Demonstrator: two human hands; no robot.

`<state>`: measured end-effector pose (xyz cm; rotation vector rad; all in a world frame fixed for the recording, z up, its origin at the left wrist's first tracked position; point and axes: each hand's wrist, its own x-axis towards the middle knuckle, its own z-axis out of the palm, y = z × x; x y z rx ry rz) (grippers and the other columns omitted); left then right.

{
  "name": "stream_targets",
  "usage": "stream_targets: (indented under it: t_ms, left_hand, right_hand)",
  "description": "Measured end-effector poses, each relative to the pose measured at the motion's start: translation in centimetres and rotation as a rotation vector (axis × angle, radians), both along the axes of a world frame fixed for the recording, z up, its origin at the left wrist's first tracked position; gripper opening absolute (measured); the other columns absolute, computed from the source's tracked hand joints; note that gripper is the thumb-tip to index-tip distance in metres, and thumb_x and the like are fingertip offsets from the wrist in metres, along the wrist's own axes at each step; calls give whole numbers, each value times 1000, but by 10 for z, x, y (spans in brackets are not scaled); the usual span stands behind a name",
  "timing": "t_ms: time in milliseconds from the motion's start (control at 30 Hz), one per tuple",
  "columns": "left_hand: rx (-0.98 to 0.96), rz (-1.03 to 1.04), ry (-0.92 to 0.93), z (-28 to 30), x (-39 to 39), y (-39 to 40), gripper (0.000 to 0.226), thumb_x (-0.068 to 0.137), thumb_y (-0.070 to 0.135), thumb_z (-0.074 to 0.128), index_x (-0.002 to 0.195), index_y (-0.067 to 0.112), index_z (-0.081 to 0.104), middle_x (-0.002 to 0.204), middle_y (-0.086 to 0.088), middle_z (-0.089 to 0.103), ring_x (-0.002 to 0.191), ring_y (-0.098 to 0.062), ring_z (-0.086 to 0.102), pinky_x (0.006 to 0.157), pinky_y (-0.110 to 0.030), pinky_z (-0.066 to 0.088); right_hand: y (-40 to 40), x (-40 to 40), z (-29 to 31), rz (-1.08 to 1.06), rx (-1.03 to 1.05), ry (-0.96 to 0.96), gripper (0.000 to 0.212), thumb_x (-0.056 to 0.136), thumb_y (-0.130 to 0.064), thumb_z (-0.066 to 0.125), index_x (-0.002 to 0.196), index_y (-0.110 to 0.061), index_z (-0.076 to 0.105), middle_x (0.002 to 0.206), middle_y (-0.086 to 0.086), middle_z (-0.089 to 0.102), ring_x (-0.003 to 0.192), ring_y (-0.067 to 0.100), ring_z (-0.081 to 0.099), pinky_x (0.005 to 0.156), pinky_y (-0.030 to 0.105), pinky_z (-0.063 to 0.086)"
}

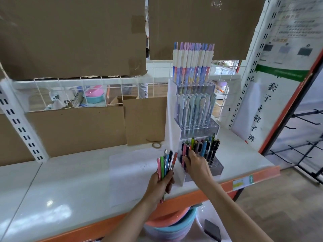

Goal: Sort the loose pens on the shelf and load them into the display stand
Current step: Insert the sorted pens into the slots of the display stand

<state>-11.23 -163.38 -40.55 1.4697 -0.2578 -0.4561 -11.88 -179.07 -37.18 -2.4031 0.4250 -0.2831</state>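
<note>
White shelf [73, 186], stand [176, 137] at its right end. My left hand [160, 183] grips a bunch of pens [166, 163] just left of the stand; my right hand [196, 165] pinches a pink pen [184, 152] in its bottom tier.

glossy shelf [70, 180], clear plastic display stand [216, 127]

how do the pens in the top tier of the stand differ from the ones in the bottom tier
The top-tier pens are tall, with white caps and purple-blue tips, packed in a full row. The bottom-tier pens are shorter and darker, in mixed colours, with empty holes in front. Both sets stand upright in the display stand.
</note>
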Motion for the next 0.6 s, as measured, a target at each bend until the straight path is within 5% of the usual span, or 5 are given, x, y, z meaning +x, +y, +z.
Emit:
stream_targets:
  t_ms: [167,400,600]
  left_hand:
    - [-15,-13,-28,2,-2,2,22,93,24,54,82,5,57,61,-4,54,52,-15,46,51,-25,39]
    - [-55,-1,-15,6,-3,4,20,93,21,56,79,6,58,61,-6,54,51,-15,46,49,-24,39]
    - [-50,7,-10,11,-7,2,20,93,20,55,80,5,58,64,-11,52,52,-16,44,51,-27,36]
  right_hand:
    - [8,-5,-1,25,-206,-94,22,99,-13,43,79,-9,36,67,3,47,56,19,41,47,31,26]
    - [-4,-15,-4,14,-100,-118,24,97,-11,49,75,-10,38,65,14,58,54,29,53,52,30,33]
    - [3,-6,3,-18,-84,-41,23,99,-16,43,78,-10,37,65,7,49,56,20,44,53,31,33]
